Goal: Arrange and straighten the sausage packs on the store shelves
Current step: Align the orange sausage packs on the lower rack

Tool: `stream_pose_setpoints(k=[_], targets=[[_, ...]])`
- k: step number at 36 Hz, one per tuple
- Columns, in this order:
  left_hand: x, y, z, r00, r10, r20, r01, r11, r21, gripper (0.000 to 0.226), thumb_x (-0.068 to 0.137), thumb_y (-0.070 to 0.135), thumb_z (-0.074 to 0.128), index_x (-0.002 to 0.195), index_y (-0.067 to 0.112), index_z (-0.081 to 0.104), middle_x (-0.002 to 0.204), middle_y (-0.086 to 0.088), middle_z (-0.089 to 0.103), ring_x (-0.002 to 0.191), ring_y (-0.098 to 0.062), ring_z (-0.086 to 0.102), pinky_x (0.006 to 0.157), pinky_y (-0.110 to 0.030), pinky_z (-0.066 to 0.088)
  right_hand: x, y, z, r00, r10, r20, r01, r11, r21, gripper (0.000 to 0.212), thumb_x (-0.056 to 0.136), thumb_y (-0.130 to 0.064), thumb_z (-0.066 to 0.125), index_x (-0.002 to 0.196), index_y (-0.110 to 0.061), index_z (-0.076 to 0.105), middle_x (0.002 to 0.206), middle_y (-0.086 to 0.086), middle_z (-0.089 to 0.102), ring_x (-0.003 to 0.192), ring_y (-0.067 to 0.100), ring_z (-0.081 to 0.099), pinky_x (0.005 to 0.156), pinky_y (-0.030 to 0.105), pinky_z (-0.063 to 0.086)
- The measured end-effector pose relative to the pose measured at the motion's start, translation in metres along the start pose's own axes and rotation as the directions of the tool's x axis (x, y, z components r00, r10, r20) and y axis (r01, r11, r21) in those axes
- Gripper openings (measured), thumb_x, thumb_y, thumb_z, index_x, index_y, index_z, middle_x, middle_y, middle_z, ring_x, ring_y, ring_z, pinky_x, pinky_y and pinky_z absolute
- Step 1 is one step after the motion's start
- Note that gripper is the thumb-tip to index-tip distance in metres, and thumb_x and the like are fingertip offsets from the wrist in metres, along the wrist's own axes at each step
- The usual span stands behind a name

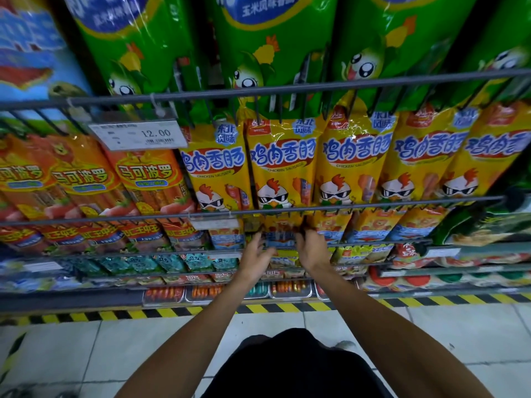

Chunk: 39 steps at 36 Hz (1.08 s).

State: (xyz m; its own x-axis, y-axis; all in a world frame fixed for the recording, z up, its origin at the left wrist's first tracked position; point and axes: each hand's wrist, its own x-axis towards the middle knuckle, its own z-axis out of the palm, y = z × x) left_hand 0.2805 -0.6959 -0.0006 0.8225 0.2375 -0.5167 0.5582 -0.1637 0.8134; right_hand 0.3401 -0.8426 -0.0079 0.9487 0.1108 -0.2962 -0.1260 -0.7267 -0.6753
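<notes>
We face a store shelf (258, 90) of thin grey metal rails and hooks, standing on a pale tiled floor (86, 346) edged with a yellow-and-black striped strip (172, 313). Both our bare arms reach forward and slightly up from the bottom of the view, close together at the middle rows. Our left hand (254, 255) has its fingers curled onto the left edge of a small yellow sausage pack (283, 228) that hangs just under the second rail, and our right hand (311, 249) grips the same pack at its right edge, fingers bent over it; the fingertips are partly hidden by blur. Above it hangs a row of long glossy yellow packs (283, 165) with a cartoon chicken in sunglasses, their plastic shiny and lightly creased. To the left are orange packs (149, 182) showing the slim sausages inside, and a clear-sleeved price tag (139, 135) reading 12.00. Along the top hang big green packs (270, 53) with a corn cartoon. Lower down, flat trays (290, 288) hold loose orange sausages.
</notes>
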Motion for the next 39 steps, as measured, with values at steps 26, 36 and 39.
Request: stream_pose_setpoints(k=[26, 36, 39], targets=[[-0.009, -0.018, -0.021, 0.996, 0.078, 0.034, -0.081, 0.991, 0.107, 0.069, 0.104, 0.014, 0.056, 0.161, 0.024, 0.019, 0.16, -0.007, 0.035, 0.146, -0.025, 0.038, 0.088, -0.018, 0.049, -0.022, 0.002, -0.021, 0.999, -0.02, 0.03, 0.018, 0.997, 0.074, 0.047, 0.098, -0.028, 0.066, 0.134, 0.0, 0.053, 0.117, 0.014, 0.072, 0.105, 0.028, 0.069, 0.086, 0.039, 0.057], [-0.019, -0.039, -0.085, 0.972, 0.083, -0.221, -0.078, 0.996, 0.031, 0.06, 0.101, 0.004, 0.058, 0.155, 0.01, 0.032, 0.143, -0.003, 0.049, 0.126, -0.015, 0.054, 0.092, -0.029, 0.05, -0.025, -0.022, -0.004, 0.963, -0.242, 0.116, 0.225, 0.964, 0.143, 0.027, 0.099, -0.023, 0.065, 0.119, -0.006, 0.068, 0.107, 0.001, 0.071, 0.101, 0.015, 0.067, 0.095, 0.033, 0.055], [-0.018, -0.038, -0.1, 0.97, 0.039, -0.242, -0.045, 0.999, -0.022, 0.067, 0.101, 0.005, 0.058, 0.159, 0.014, 0.025, 0.145, -0.003, 0.047, 0.133, -0.02, 0.049, 0.097, -0.031, 0.047, -0.026, -0.045, 0.014, 0.943, -0.26, 0.207, 0.241, 0.964, 0.114, 0.041, 0.1, -0.026, 0.064, 0.134, -0.004, 0.059, 0.12, 0.009, 0.069, 0.11, 0.02, 0.065, 0.1, 0.034, 0.052]])
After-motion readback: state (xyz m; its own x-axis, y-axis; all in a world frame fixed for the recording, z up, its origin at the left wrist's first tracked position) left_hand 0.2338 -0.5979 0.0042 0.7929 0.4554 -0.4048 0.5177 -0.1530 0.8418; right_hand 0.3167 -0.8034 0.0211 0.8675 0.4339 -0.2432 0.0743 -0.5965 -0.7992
